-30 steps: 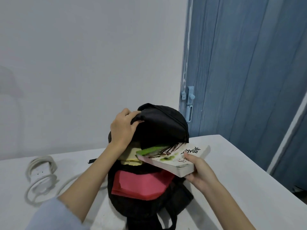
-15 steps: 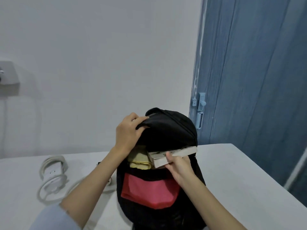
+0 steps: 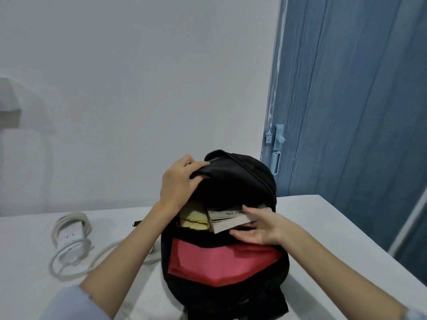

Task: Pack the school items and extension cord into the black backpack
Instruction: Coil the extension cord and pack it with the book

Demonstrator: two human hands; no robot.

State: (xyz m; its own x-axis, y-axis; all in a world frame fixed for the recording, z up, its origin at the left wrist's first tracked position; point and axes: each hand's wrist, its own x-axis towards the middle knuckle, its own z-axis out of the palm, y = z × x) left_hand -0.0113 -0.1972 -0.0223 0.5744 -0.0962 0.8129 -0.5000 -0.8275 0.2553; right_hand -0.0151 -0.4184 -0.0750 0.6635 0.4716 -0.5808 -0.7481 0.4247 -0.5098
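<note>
**Count of what is on view**

One black backpack (image 3: 233, 181) stands on one white table (image 3: 323, 227), with one red panel (image 3: 221, 262) on its near face. Two items show in its open mouth: one yellow item (image 3: 193, 219) on the left and one book (image 3: 227, 219) on the right. One white extension cord (image 3: 71, 241) lies coiled to the left of the bag. Two hands are in view: one left hand (image 3: 180, 183) on the bag's top flap and one right hand (image 3: 258, 225) on the book. One blue door (image 3: 346, 112) fills the far right, carrying one pale blue latch (image 3: 275, 144).
</note>
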